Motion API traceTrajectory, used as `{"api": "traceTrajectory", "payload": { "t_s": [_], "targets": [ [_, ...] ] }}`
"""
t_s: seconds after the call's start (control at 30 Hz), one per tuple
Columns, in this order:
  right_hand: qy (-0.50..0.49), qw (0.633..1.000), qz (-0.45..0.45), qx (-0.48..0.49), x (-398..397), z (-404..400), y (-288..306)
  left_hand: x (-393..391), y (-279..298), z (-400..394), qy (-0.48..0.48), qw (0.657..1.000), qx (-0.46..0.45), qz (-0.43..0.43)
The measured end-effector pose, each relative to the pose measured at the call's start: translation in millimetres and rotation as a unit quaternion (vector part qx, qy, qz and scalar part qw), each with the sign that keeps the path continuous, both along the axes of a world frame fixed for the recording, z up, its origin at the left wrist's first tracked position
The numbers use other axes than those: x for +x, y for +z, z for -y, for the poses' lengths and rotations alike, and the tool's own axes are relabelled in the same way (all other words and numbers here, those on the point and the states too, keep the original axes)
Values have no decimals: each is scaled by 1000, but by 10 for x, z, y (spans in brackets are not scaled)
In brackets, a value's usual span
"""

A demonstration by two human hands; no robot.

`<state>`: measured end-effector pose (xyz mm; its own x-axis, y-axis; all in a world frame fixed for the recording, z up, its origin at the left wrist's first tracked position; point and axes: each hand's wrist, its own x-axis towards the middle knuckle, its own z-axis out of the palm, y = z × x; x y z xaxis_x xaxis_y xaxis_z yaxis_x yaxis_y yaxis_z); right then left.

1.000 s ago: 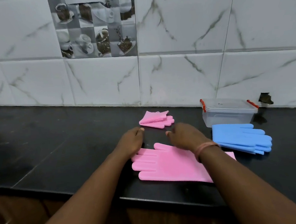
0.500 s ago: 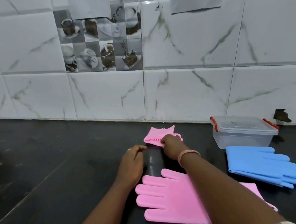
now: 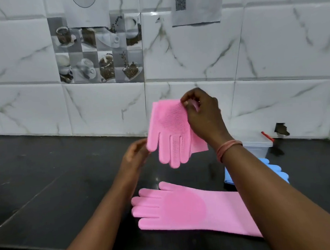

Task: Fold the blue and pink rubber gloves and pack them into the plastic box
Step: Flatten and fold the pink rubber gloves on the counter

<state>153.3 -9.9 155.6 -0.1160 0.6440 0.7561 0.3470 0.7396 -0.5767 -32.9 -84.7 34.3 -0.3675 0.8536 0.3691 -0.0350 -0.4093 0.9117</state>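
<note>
A: Is there any writing I can read?

B: Only little. Above the grip, on the tiled wall (image 3: 272, 49), one paper sheet (image 3: 195, 4) carries a QR code and small print, too blurred to read. A second sheet (image 3: 86, 10) shows a circle with part of a figure, cut by the edge.

A: And the grip itself?

B: The right hand (image 3: 200, 115) pinches the top fold of the folded pink glove (image 3: 170, 128), thumb and fingers closed on it. The glove hangs in the air, its fingers pointing down. The left hand (image 3: 136, 155) touches the hanging thumb from the left and below; I cannot tell if it is closed on it.

A: What lies around?

B: Below the grip, the other pink glove (image 3: 185, 207) lies flat on the black counter (image 3: 57, 187). To the right, the right forearm covers most of the blue gloves (image 3: 276, 170) and the plastic box (image 3: 258, 147); one red clip shows.
</note>
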Motion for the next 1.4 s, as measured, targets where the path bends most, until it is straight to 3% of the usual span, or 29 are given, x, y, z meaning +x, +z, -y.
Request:
{"api": "traceTrajectory", "payload": {
  "t_s": [0.1, 0.2, 0.27, 0.33, 0.37, 0.5, 0.63, 0.7, 0.77, 0.83, 0.93, 1.0, 1.1, 1.13, 1.2, 1.3, 1.33, 1.4],
  "targets": [
    [46, 996, 3, -77, -30, 120, 48, 381, 217, 182, -173, 985, 15, 10],
    [5, 993, 22, -119, -46, 154, -68, 681, 280, 298, -235, 970, -24, 56],
    [15, 991, 77, -105, 15, 151, -192, 718, 277, 329, -278, 944, -52, 170],
    [64, 981, 147, -111, 154, 146, -308, 700, 250, 355, -341, 885, -70, 309],
    [85, 970, 189, -124, 237, 144, -360, 666, 228, 337, -346, 870, -81, 341],
    [123, 936, 294, -152, 600, 133, -568, 458, 90, 113, -249, 876, -164, 380],
    [162, 922, 331, -119, 763, 64, -877, 388, 277, 108, -308, 805, -160, 482],
    [176, 943, 255, -117, 655, 51, -999, 440, 441, 106, -320, 785, -168, 502],
    [189, 967, 100, -138, 549, 74, -984, 501, 585, 111, -338, 772, -149, 517],
    [202, 961, -22, -185, 499, 55, -912, 553, 744, 195, -342, 777, -134, 512],
    [221, 946, -51, -231, 430, 22, -818, 472, 820, 225, -372, 737, -134, 548],
    [232, 945, -81, -216, 386, 2, -702, 393, 822, 196, -343, 755, -173, 532],
    [217, 951, -78, -205, 450, -44, -387, 212, 707, 156, -226, 851, -242, 407],
    [211, 950, -45, -227, 491, -56, -278, 165, 672, 161, -202, 866, -260, 377],
    [201, 935, 57, -287, 547, -50, -84, 133, 638, 214, -186, 881, -287, 327],
    [132, 882, 364, -268, 486, 26, 116, 209, 571, 285, -290, 886, -287, 219],
    [145, 853, 411, -288, 444, 74, 133, 246, 532, 309, -334, 880, -268, 204],
    [150, 832, 431, -315, 379, 73, 107, 308, 467, 352, -372, 876, -246, 185]
  ]
}}
